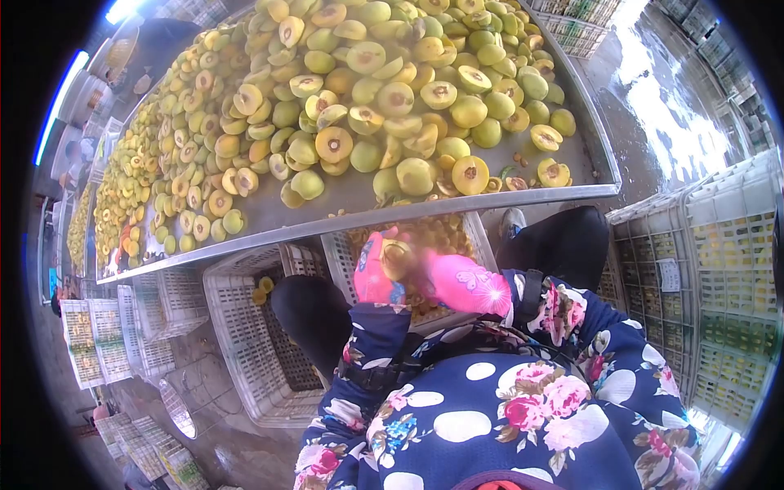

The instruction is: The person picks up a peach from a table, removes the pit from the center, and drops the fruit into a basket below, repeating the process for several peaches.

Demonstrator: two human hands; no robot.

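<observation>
In a pink glove, my left hand (372, 276) is closed around a piece of yellow-green stone fruit (398, 259), just below the table's front edge. My right hand (467, 283), also in a pink glove, is curled close beside the fruit with its back turned up. Motion blurs its fingertips, and whatever they hold cannot be made out. Under both hands stands a white plastic crate (482, 238) with small yellow fruit scraps in it. A large heap of halved stone fruit (367, 106) covers the metal table in front of me.
The metal table's raised rim (367, 214) runs across just beyond my hands. A white crate (245, 351) with a few fruit pieces stands left of my leg. Stacked crates of fruit (702, 278) rise on the right, and more crates (98, 343) stand at far left.
</observation>
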